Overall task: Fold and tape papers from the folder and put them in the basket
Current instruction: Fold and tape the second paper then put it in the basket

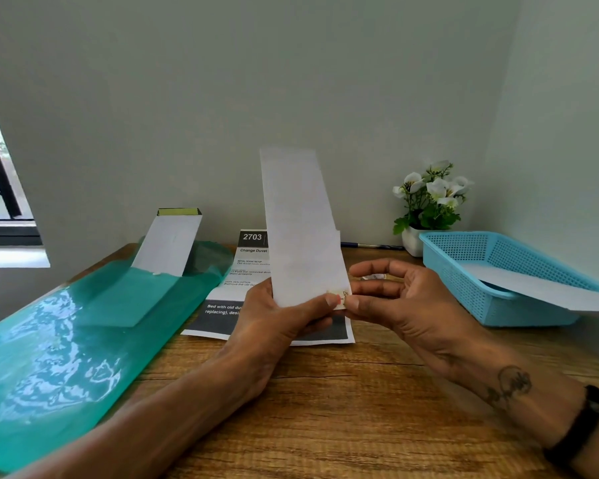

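Observation:
A folded white paper strip [300, 229] stands upright above the wooden desk. My left hand [277, 319] grips its lower end, thumb pressed on the bottom right corner. My right hand [395, 299] pinches that same corner, where a small piece of tape [339, 296] sits. The green translucent folder [66, 347] lies at the left with a folded paper [168, 243] sticking out of it. At the right stands the blue plastic basket [464, 257], with a folded white paper [540, 288] resting in it and overhanging its front rim.
A printed sheet [222, 305] headed "2703" lies flat under my hands. A white pot of artificial flowers [429, 198] sits in the back right corner, with a pen [370, 245] along the wall. A window [0, 188] is at far left.

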Demonstrator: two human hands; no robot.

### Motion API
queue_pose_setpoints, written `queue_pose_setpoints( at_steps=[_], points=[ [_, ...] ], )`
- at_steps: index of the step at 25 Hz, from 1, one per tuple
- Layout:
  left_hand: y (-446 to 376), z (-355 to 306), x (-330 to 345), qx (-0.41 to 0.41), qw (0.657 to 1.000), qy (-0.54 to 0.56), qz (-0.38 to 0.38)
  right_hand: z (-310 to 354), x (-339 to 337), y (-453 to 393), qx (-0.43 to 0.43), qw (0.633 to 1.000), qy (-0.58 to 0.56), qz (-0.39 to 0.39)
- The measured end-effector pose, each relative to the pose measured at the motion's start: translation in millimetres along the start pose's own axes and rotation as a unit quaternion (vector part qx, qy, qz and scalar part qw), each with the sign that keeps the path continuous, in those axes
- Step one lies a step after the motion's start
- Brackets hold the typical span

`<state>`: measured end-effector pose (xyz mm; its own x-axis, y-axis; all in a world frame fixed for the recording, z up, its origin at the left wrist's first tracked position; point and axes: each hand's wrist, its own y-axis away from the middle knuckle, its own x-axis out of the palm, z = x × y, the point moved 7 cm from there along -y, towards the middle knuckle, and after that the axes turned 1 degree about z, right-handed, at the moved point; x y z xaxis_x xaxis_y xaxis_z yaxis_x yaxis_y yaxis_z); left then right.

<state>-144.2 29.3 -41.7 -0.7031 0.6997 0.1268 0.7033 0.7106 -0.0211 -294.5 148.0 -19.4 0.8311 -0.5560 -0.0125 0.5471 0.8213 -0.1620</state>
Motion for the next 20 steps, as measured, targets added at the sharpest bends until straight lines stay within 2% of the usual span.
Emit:
queue_pose_setpoints(
  at_steps=[6,11,15,18,20],
  points=[
    [1,2,-4,-0.005,0.999,-0.042,-0.018,-9,0,-4,0.03,0.999,-0.039,0.017],
    [0,1,-2,-0.028,0.999,-0.032,0.006,-6,-5,-5,0.029,1.0,-0.01,0.005],
    [-1,-25,-12,0.029,0.998,-0.033,-0.051,-6,-2,-6,0.042,0.998,0.001,0.036],
    [1,-36,-27,0.052,0.993,-0.024,-0.1,-2,9,1,0.046,0.996,0.058,0.052],
    [1,-38,-30,0.051,0.993,-0.018,-0.102,13,8,2,-0.022,0.984,0.174,0.014]
  ],
)
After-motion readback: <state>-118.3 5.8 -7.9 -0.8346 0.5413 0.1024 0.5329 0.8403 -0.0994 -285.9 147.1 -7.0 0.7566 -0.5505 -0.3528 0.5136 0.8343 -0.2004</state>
